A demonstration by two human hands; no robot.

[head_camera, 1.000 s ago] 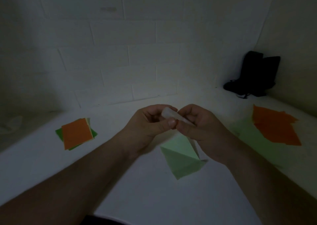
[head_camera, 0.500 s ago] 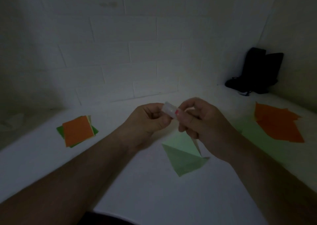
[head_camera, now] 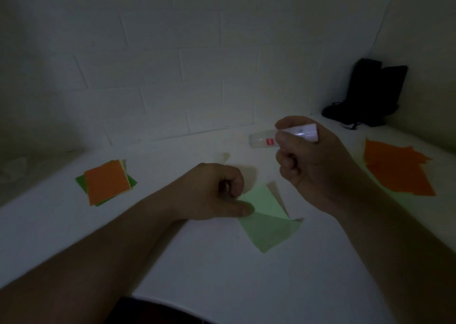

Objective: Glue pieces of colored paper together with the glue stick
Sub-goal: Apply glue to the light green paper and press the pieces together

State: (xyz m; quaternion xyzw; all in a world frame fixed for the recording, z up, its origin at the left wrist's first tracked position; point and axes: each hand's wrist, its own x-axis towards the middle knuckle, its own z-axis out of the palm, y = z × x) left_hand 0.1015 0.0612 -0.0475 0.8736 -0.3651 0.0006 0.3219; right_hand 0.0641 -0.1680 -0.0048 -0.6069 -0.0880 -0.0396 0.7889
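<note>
Gripping the glue stick (head_camera: 283,137) in our right hand (head_camera: 315,165), we wrap curled fingers and thumb round the white barrel, leaving the clear end free past our knuckles. Its long axis runs nearly level, tilted slightly down, and that clear end points away from the grip toward our left side; we cannot tell whether a cap still covers it. We judge the stick is held up off the table (head_camera: 197,262) so it can be turned down onto the paper next.

Below the grip and a little to its left lies the light green paper (head_camera: 267,222), flat, with a folded flap raised along its far edge. Our left hand (head_camera: 212,195) rests at that sheet's near-left corner, fingers loosely curled, thumb lying on the paper, apparently to steady it. Whether those fingers pinch anything we cannot tell.

Well left of the grip sits a small stack of orange and green squares (head_camera: 107,181); to its right, orange sheets (head_camera: 397,168) lie spread out.
</note>
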